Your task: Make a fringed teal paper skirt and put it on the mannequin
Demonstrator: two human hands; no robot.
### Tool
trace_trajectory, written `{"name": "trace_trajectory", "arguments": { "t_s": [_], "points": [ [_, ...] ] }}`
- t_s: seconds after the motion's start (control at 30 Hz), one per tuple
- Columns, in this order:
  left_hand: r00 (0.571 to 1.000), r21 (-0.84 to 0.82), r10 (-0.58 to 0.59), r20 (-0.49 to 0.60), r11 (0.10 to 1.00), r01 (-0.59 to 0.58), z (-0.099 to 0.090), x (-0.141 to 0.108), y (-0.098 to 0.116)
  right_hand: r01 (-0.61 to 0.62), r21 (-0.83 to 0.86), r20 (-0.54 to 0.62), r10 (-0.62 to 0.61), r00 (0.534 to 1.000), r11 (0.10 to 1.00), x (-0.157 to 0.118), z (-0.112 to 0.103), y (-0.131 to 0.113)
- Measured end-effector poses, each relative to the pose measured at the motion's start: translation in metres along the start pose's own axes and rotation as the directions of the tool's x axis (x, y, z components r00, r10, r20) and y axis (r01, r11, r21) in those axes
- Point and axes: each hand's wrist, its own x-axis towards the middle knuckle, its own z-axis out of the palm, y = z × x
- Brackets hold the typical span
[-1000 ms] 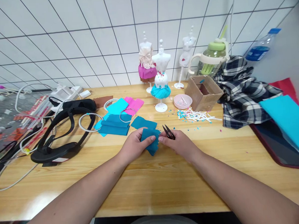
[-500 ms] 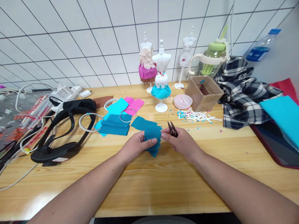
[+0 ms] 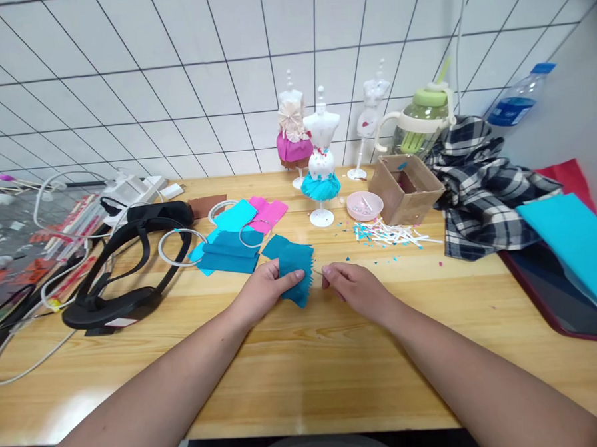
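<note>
My left hand pinches a teal piece of crepe paper, thumb on its front face. Jagged notches run down the paper's right edge. Closed just right of that edge is my right hand, around small scissors; only a thin tip shows, pointing at the notches, and the rest is hidden by the fingers. Behind the held piece lies another teal piece on the table. A few tiny teal scraps are scattered beyond my right hand.
Folded teal paper, pink paper and rings lie left, near a black headset. Behind stand mini dress forms, a pink bowl, a cardboard box and white sticks. Plaid cloth is right.
My right hand has turned the scissors from pointing up to pointing left at the paper's edge. My left hand and the paper have shifted slightly left.
</note>
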Motion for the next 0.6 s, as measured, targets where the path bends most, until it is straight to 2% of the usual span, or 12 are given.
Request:
{"name": "trace_trajectory", "arguments": {
  "t_s": [0.1, 0.6],
  "points": [
    [0.999, 0.036, -0.025, 0.024, 0.999, 0.024, 0.0003, 0.0002, 0.0013, 0.015, -0.067, 0.001, -0.015, 1.0, 0.998, -0.0016, 0.0014, -0.0022],
    [0.999, 0.052, -0.038, 0.018, 0.998, 0.037, -0.0001, 0.0003, 0.0011, 0.027, -0.135, 0.036, -0.022, 0.999, 0.99, -0.0008, 0.0024, -0.0038]
  ]
}}
